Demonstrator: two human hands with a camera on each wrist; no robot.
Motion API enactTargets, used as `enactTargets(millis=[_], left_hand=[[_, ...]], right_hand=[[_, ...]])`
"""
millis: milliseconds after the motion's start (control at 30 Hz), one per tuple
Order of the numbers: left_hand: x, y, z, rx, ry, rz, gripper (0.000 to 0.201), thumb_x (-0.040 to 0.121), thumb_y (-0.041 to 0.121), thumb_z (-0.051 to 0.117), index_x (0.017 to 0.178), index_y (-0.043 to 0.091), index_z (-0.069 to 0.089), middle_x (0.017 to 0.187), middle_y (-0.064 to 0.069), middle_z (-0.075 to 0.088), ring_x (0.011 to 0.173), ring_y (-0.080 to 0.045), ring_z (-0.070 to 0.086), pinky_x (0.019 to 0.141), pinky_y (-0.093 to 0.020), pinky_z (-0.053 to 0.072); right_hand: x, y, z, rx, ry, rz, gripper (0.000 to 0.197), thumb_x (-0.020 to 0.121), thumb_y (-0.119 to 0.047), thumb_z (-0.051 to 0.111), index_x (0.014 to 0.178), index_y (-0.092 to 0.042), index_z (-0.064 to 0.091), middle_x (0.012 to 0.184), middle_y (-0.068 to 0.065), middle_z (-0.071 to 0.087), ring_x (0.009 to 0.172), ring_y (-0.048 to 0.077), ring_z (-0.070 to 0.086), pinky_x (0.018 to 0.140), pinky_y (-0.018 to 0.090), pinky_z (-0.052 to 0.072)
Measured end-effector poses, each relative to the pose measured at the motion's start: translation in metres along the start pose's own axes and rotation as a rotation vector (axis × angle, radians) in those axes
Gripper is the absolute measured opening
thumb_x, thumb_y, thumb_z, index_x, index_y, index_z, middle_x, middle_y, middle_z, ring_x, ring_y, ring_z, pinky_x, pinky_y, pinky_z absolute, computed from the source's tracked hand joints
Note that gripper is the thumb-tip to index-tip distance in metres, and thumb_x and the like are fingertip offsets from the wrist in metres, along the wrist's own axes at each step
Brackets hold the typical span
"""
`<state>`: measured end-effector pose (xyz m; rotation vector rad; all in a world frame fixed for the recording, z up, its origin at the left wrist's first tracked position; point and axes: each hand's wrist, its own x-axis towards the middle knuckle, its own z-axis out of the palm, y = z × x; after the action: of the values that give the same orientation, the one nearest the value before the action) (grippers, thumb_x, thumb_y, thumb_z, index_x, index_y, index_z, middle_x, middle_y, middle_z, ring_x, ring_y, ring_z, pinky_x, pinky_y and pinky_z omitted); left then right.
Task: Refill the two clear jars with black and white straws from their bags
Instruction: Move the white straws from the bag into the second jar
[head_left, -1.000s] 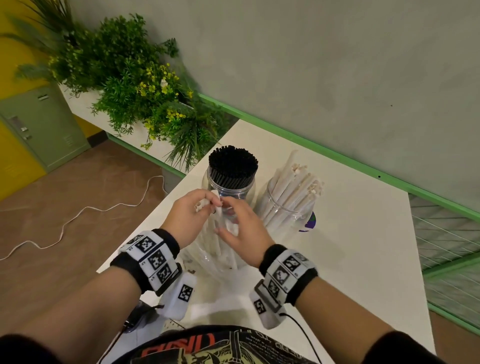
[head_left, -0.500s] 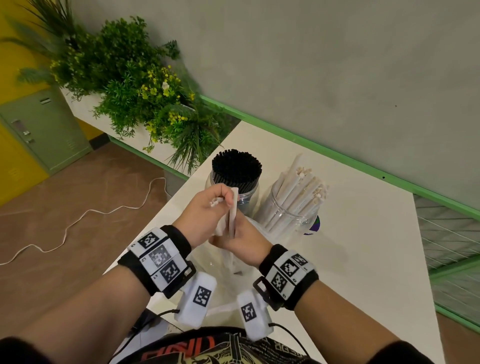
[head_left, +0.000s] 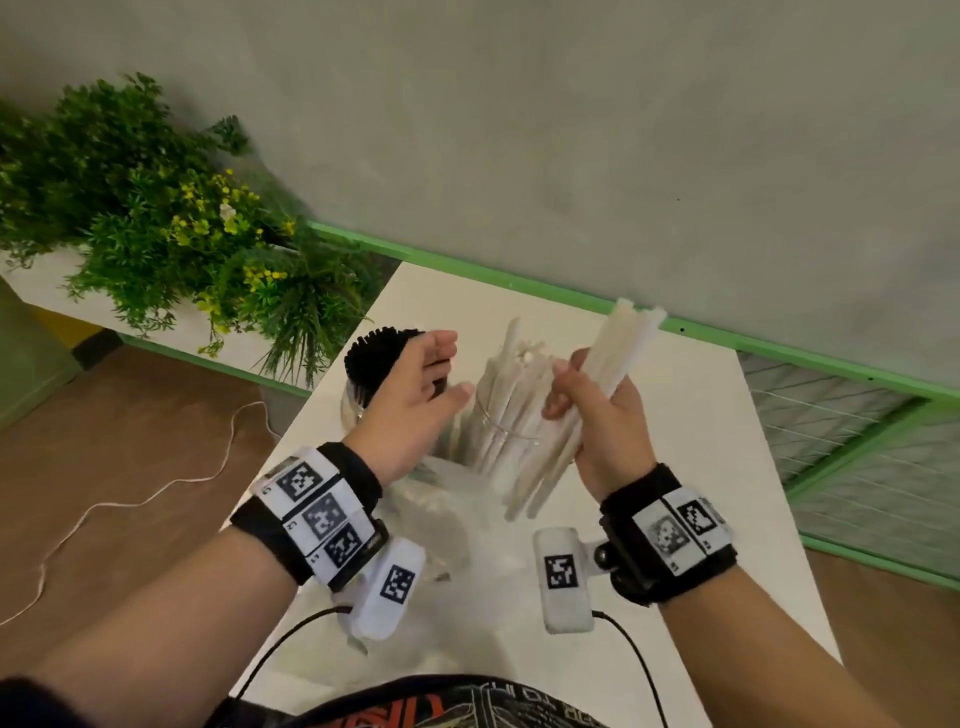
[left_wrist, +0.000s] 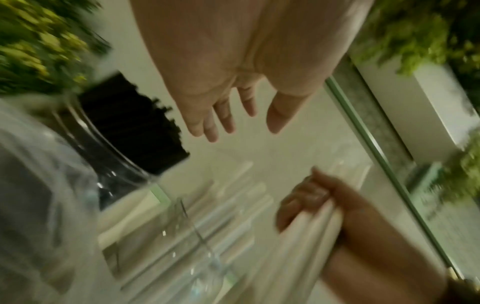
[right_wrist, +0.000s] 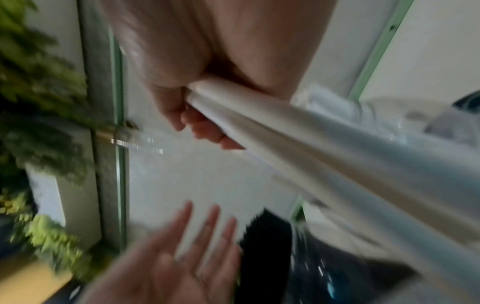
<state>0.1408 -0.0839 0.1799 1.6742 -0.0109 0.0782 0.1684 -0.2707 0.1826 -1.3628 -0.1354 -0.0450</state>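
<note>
My right hand (head_left: 582, 395) grips a bundle of white straws (head_left: 618, 353) and holds it tilted in the air, just right of the clear jar of white straws (head_left: 501, 415). In the right wrist view the fingers of my right hand (right_wrist: 197, 123) curl round the white straws (right_wrist: 298, 131). My left hand (head_left: 447, 366) hovers open and holds nothing, in front of the clear jar full of black straws (head_left: 371, 353). A crumpled clear bag (head_left: 441, 499) lies on the white table (head_left: 649, 415) in front of both jars. The left wrist view shows my left hand (left_wrist: 228, 123) with spread fingers beside the black straws (left_wrist: 130, 123).
A planter of green plants with yellow flowers (head_left: 156, 218) stands left of the table. A grey wall with a green rail (head_left: 779, 348) runs behind it. A wire grid (head_left: 857, 452) lies at the right. A white cable (head_left: 130, 499) trails over the brown floor.
Both hands were together at the bag in front of the jars. My right hand has lifted a bundle of white straws up and to the right. My left hand has let go and opened.
</note>
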Motion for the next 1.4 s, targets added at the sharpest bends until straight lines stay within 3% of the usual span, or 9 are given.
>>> enactTargets(millis=[167,367,500,600,733,833,967,1133,1400], left_hand=[[0.039,-0.018,0.057,0.635,-0.064,0.137,0.101,0.073,0.04,0.076,0.149,0.023,0.012,0.153,-0.007,0.017,0.142,-0.021,0.015,0.117,-0.038,0.015],[0.064,-0.037,0.106,0.646,0.136,0.132,0.135,0.054,0.052,0.084,0.149,0.026,-0.008,0.158,-0.012,-0.004,0.146,-0.02,-0.006,0.12,-0.04,0.004],[0.066,-0.048,0.114,0.794,0.18,0.151,0.132,0.058,0.054,0.081,0.144,0.032,-0.016,0.157,-0.009,-0.007,0.146,-0.028,0.001,0.119,-0.042,0.016],[0.068,-0.047,0.111,0.753,0.213,0.183,0.12,0.066,0.044,0.077,0.143,0.036,-0.015,0.157,-0.007,-0.004,0.142,-0.028,0.02,0.112,-0.039,0.031],[0.069,-0.04,0.096,0.638,0.212,0.188,0.111,0.076,0.041,0.07,0.144,0.039,-0.018,0.157,-0.002,-0.006,0.114,-0.03,0.056,0.081,-0.038,0.054],[0.065,-0.034,0.086,0.595,0.162,0.142,0.111,0.078,0.047,0.069,0.144,0.041,-0.02,0.159,0.0,-0.007,0.093,-0.031,0.065,0.065,-0.032,0.052],[0.062,-0.033,0.079,0.58,0.104,0.115,0.108,0.081,0.04,0.068,0.144,0.04,-0.019,0.159,-0.007,-0.002,0.107,-0.033,0.06,0.076,-0.028,0.046],[0.063,-0.036,0.075,0.566,0.078,0.116,0.102,0.085,0.034,0.066,0.144,0.046,-0.017,0.158,-0.007,0.008,0.108,-0.03,0.06,0.08,-0.025,0.043],[0.061,-0.036,0.074,0.507,0.06,0.125,0.095,0.087,0.033,0.063,0.148,0.038,-0.008,0.157,-0.004,0.013,0.123,-0.022,0.049,0.087,-0.022,0.034]], right_hand=[[0.011,-0.026,-0.052,0.074,0.316,-0.051,0.022,0.09,-0.009,0.063,0.074,-0.017,0.05,0.059,0.0,0.047,0.056,0.018,0.047,0.069,0.036,0.045],[0.009,-0.028,-0.072,0.104,0.419,-0.049,0.017,0.093,-0.015,0.061,0.08,-0.015,0.051,0.066,0.0,0.052,0.06,0.016,0.051,0.07,0.032,0.049],[0.011,-0.023,-0.072,0.113,0.427,-0.024,0.018,0.093,-0.014,0.062,0.079,-0.015,0.05,0.063,-0.001,0.051,0.058,0.016,0.051,0.068,0.032,0.046],[0.015,-0.017,-0.068,0.089,0.419,-0.001,0.019,0.093,-0.015,0.062,0.078,-0.015,0.05,0.063,0.0,0.049,0.057,0.016,0.05,0.068,0.034,0.045],[0.026,-0.018,-0.06,0.108,0.407,-0.007,0.017,0.093,-0.015,0.062,0.081,-0.014,0.05,0.064,0.0,0.05,0.056,0.016,0.05,0.067,0.033,0.046],[0.038,-0.023,-0.053,0.16,0.414,-0.035,0.015,0.094,-0.013,0.06,0.083,-0.012,0.049,0.071,0.003,0.05,0.059,0.018,0.049,0.067,0.031,0.048],[0.054,-0.027,-0.042,0.149,0.424,-0.07,0.014,0.094,-0.013,0.06,0.084,-0.012,0.051,0.068,0.003,0.05,0.057,0.017,0.049,0.067,0.032,0.047],[0.063,-0.027,-0.032,0.129,0.426,-0.064,0.013,0.093,-0.016,0.062,0.085,-0.012,0.052,0.06,-0.004,0.053,0.057,0.014,0.052,0.065,0.03,0.046],[0.069,-0.032,-0.031,0.142,0.357,-0.123,0.013,0.093,-0.015,0.062,0.088,-0.011,0.051,0.073,0.007,0.049,0.06,0.02,0.049,0.062,0.027,0.048]])
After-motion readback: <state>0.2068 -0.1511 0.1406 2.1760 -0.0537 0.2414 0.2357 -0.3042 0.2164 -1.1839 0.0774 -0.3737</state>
